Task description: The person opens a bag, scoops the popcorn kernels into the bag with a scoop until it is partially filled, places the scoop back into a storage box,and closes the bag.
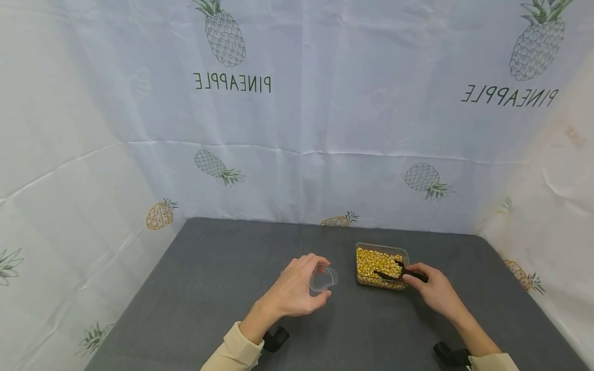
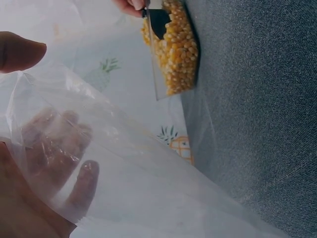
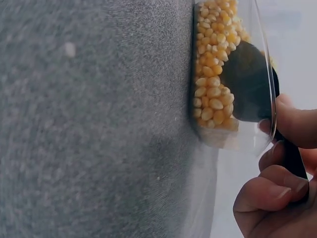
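Note:
A clear plastic bag (image 1: 323, 279) hangs from my left hand (image 1: 294, 288), whose thumb and fingers curve apart around its mouth. Through the thin film (image 2: 148, 183), several fingers show in the left wrist view. To the right, my right hand (image 1: 436, 288) grips a black scoop (image 3: 247, 79) by its handle (image 3: 293, 163). The scoop's head lies among yellow corn kernels (image 1: 378, 260) inside a clear rectangular container (image 1: 382, 246). In the right wrist view, the thumb and fingers are right at the container's rim, and the scoop shows through the wall.
The container stands on a dark grey cloth-covered table (image 1: 232, 268). A white curtain (image 1: 297, 113) printed with pineapples surrounds the table at the back and sides. On the cloth lies a small pale speck (image 3: 70, 49). Each wrist wears a black mount (image 1: 276, 340).

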Demonstrator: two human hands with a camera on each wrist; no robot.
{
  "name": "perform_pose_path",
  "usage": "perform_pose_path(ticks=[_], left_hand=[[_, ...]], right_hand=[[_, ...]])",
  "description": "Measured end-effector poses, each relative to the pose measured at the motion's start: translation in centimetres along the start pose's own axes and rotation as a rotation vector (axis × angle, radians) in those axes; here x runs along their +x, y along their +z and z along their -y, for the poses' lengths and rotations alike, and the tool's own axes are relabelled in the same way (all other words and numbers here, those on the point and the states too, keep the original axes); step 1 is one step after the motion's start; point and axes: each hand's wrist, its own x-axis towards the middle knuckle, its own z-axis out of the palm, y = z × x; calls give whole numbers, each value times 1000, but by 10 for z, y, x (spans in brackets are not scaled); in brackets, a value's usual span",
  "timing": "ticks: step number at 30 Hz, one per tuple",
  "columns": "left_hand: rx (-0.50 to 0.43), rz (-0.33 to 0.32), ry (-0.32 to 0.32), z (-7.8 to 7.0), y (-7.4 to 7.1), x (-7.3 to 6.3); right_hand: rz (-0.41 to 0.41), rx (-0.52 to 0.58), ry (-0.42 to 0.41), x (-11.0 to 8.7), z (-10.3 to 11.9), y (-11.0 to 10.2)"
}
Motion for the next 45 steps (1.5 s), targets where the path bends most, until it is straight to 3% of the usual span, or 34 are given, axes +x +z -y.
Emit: perform_pose_path(ticks=[19, 31, 45], left_hand=[[24, 13, -27, 1, -1, 0], [20, 37, -49, 2, 0, 0], [16, 71, -88, 9, 3, 3]], right_hand=[[3, 154, 37, -4, -10, -7], [-14, 168, 26, -4, -13, -9], [4, 159, 0, 0, 0, -17]])
